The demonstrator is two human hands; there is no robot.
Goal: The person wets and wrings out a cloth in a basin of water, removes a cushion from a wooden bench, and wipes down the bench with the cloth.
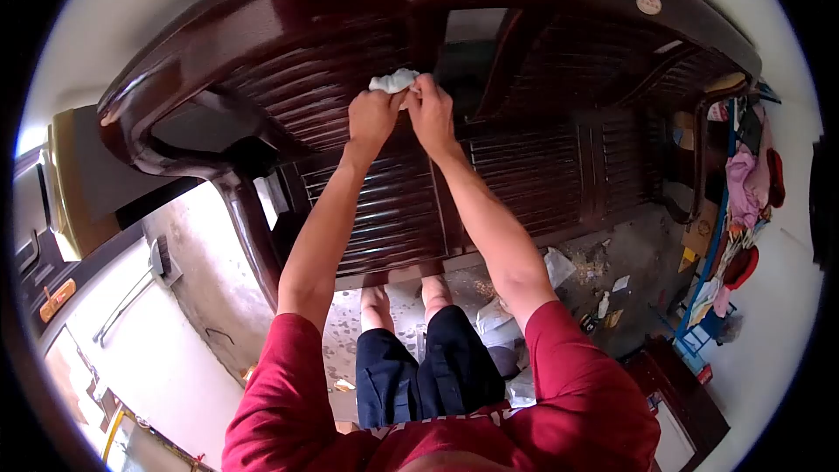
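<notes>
A white cloth (394,81) is bunched between my two hands, in front of the slatted backrest of a dark red-brown wooden bench (297,70). My left hand (374,116) has its fingers closed on the cloth's lower left side. On the right side of the cloth, my right hand (431,114) pinches it with fingers and thumb. Both hands are close together, with the bench's slatted seat (524,170) below them.
A blue rack (699,297) with clothes (743,183) stands at the right. Plastic bags (558,267) and scraps lie on the concrete floor (634,249). A broom (160,260) is at the left, near a dark cabinet (677,385) at lower right.
</notes>
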